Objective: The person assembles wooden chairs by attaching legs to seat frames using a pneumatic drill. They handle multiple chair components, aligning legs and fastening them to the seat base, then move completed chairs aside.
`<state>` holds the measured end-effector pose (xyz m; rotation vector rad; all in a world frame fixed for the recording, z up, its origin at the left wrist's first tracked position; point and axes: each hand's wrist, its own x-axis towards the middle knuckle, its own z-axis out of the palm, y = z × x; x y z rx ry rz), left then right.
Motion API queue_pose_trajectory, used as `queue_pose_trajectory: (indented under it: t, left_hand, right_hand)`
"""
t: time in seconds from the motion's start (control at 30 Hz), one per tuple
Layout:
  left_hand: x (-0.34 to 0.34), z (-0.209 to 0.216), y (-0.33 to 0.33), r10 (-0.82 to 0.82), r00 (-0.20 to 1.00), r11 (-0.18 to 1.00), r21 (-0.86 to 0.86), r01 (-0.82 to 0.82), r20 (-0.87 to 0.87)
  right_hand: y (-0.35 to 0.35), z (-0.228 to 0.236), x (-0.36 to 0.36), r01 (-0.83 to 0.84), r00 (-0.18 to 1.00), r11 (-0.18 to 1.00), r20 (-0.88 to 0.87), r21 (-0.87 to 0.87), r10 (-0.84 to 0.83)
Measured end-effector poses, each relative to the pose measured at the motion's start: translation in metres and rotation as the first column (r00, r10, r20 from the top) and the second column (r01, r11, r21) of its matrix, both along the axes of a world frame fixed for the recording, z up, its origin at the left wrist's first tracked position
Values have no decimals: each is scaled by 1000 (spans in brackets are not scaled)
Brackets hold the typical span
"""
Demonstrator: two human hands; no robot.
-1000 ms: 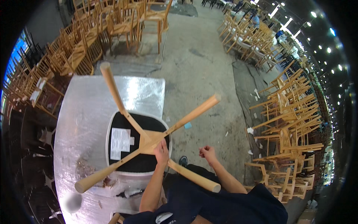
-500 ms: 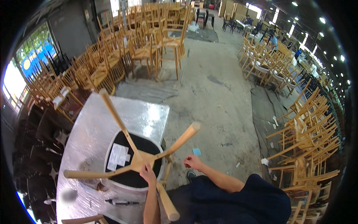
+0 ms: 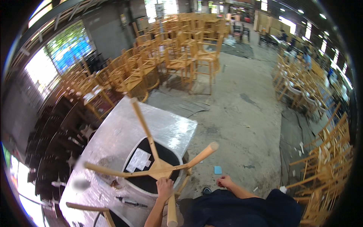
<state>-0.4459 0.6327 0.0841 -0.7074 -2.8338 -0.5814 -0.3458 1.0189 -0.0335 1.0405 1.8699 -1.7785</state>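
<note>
An upturned chair with a black round seat underside (image 3: 145, 182) and pale wooden legs lies on the plastic-wrapped table. Its legs spread from a central wooden hub (image 3: 160, 169). My left hand (image 3: 165, 188) is closed over the base of the near leg (image 3: 172, 212), just below the hub. White paper labels (image 3: 139, 160) are stuck to the seat underside. Off to the right, above the floor, my right hand (image 3: 225, 182) is held with curled fingers; whether something small is in it is hidden. A dark pen-like tool (image 3: 131, 202) rests on the table near the seat.
The table (image 3: 170, 119) is covered in shiny film. Part of another chair (image 3: 89, 207) shows at its near edge. Stacked wooden chairs (image 3: 177, 62) stand beyond, and more (image 3: 329, 159) crowd the right. A blue sheet (image 3: 217, 170) lies on the concrete floor.
The view has swung left, so the scene sits further right. My left hand has gone from fingertips at the hub to a grip on the near leg's base. My right hand stays curled.
</note>
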Motion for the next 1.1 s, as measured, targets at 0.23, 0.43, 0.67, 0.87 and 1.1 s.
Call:
queue_pose_trajectory:
  t: [0.23, 0.43, 0.67, 0.87, 1.1]
  left_hand:
    - [8, -11, -28, 130, 991, 977, -173, -124, 26]
    - [-1, -34, -34, 126, 984, 955, -284, -87, 123]
    - [47, -71, -73, 889, 428, 397, 191, -898, 165]
    - [75, -81, -29, 807, 523, 579, -188, -793, 275]
    - [52, -96, -6, 813, 535, 580, -228, -782, 231]
  right_hand:
    - [-72, -5, -27, 7, 999, 995, 42, -95, -3]
    - [-90, -24, -126, -408, 833, 858, -258, 311, 489]
    - [-128, 3, -241, -679, 170, 173, -77, 714, 982]
    - [-110, -30, -292, -648, -92, -1, -77, 761, 993]
    - [-115, -41, -311, -319, -333, -76, -37, 945, 942]
